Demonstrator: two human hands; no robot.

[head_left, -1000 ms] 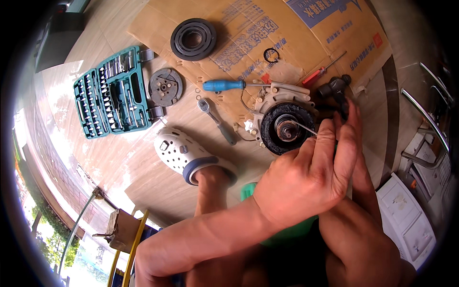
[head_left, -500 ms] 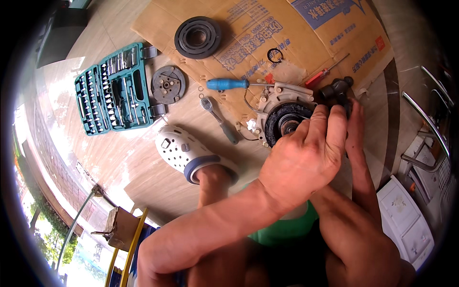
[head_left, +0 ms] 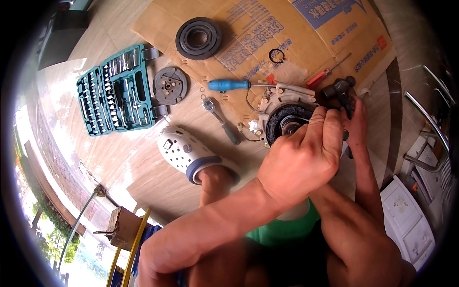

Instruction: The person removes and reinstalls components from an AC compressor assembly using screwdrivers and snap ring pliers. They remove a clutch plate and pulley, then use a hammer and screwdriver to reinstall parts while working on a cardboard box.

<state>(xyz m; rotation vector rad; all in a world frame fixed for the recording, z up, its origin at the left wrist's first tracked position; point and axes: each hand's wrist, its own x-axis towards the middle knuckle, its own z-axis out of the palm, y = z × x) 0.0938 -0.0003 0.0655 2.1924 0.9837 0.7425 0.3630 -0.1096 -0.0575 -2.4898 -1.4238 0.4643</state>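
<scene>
- Floor: we work on a pale tiled floor [head_left: 143, 158], with flattened cardboard [head_left: 287, 33] spread toward its far edge; the compressor body [head_left: 282, 107] sits at the near edge of that cardboard, straddling onto bare tile.
- Compressor body: grey cast metal with a dark round hub [head_left: 287, 125] facing up. We judge it heavy, stiff and probably greasy, so it is best gripped by the housing flanks, not the hub face.
- Left hand [head_left: 301, 160]: curled over the hub, fingers pressed together and pinching something thin at the fingertips; we cannot tell what it is.
- Right hand [head_left: 356, 129]: fingers laid straight along the far side of the housing, bracing it. Whether they grip anything is hidden by the left hand.
- Socket set [head_left: 114, 93], open, toward the left edge of the floor; well apart from the hands.
- Black pulley ring [head_left: 198, 38] on the cardboard; clutch plate [head_left: 169, 85] on tile beside the set.
- Ratchet [head_left: 220, 119] and blue-handled screwdriver [head_left: 229, 85] just left of the housing.
- Small black ring [head_left: 276, 55]: light and springy, we judge.
- Hidden: most of the hub's right half, and the dark fitting [head_left: 337, 88] beyond the fingers is hard to make out.
</scene>
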